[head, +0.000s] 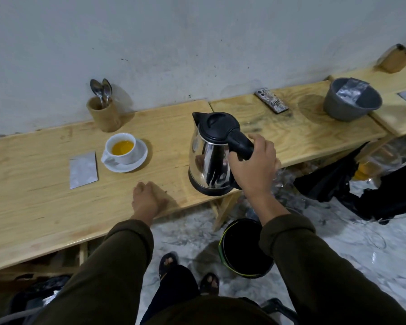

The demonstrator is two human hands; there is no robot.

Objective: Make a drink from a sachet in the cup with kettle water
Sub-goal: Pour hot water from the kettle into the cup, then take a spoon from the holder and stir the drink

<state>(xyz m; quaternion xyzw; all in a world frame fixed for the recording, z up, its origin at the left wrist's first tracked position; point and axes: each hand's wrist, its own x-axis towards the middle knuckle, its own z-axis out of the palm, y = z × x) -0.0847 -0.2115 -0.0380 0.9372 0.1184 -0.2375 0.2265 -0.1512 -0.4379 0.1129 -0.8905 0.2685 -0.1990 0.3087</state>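
A white cup (pixel 120 151) stands on a white saucer (pixel 140 160) on the wooden table (pixel 45 207); orange liquid fills its bottom. A silver sachet (pixel 83 170) lies flat just left of the saucer. The steel kettle (pixel 206 158) with black lid and handle stands upright near the table's front edge, right of the cup. My right hand (pixel 253 165) grips the kettle's black handle. My left hand (pixel 147 199) rests knuckles-up on the table edge, fingers curled, holding nothing, below the cup and left of the kettle.
A wooden holder with two spoons (pixel 103 113) stands by the wall behind the cup. A phone (pixel 271 103) and a grey bowl (pixel 350 99) with a silver packet sit on the right table. A black bin (pixel 244 247) stands on the floor under my right arm.
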